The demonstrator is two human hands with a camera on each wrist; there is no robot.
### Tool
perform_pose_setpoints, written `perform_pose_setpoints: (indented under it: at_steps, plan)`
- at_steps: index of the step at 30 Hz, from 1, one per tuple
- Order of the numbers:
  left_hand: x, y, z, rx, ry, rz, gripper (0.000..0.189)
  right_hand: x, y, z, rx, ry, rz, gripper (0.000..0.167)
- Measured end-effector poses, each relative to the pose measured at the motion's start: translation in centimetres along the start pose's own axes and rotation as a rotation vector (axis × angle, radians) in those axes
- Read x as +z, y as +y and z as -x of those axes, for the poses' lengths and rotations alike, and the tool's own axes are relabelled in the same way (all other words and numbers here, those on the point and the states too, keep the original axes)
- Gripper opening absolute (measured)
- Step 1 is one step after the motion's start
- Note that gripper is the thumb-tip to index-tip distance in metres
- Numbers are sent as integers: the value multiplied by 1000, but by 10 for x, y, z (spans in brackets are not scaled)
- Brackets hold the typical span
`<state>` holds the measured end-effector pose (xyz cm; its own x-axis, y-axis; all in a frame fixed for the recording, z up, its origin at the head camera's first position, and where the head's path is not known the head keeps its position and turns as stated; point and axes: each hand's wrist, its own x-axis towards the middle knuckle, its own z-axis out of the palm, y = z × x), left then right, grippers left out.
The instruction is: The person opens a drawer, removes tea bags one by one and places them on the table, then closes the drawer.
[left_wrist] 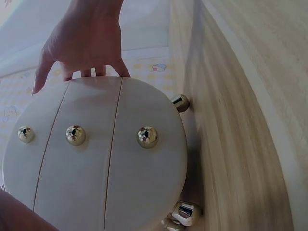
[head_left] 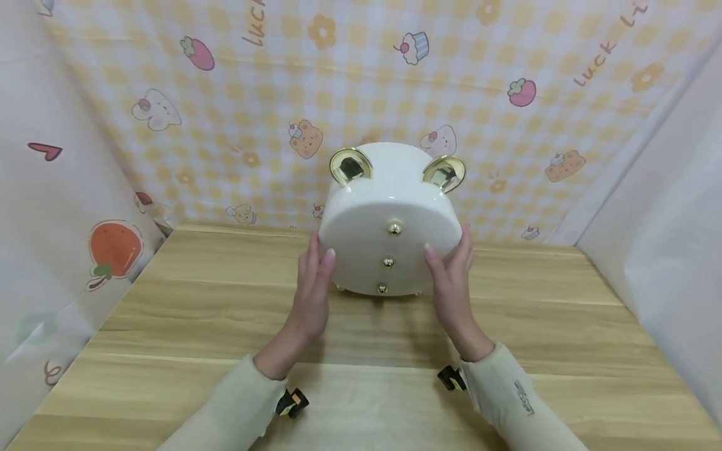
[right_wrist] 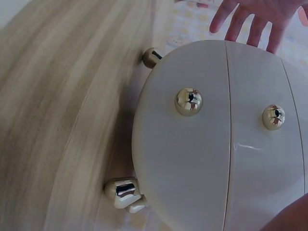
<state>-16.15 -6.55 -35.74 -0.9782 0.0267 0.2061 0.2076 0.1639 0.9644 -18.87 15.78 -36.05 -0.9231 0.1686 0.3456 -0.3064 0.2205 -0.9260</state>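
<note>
A white rounded box (head_left: 361, 244) shows its front face, with gold knobs (head_left: 388, 262) in a line and two round gold ears (head_left: 351, 166) on top. Two seams cross that face in the left wrist view. My left hand (head_left: 309, 300) lies along its left side, thumb at the front edge. On the opposite side is my right hand (head_left: 454, 294), its thumb near the front edge too. Both hands' fingers look straight, partly hidden behind the box. Whether its gold feet (right_wrist: 122, 190) touch the table cannot be told.
The wood-grain table (head_left: 225, 326) runs under the box. Behind hangs a yellow checked cloth (head_left: 361, 94) with printed pictures; white cloth walls (head_left: 654, 207) stand at both sides. Black clips (head_left: 292, 402) sit by the sleeve cuffs.
</note>
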Motion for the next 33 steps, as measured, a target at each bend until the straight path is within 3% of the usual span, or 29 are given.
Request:
perform_pose_setpoints:
  at_steps: [8, 16, 33]
  plan:
    - [-4, -4, -11, 10, -1, -61, 68, 5, 5, -10, -17, 15, 42, 78]
    - [-3, -5, -15, -35, 9, -126, 74, 10, 7, -14, -20, 32, 78, 81]
    - [0, -9, -24, -43, 20, -122, 75, 11, 11, -17, -61, 23, 106, 80]
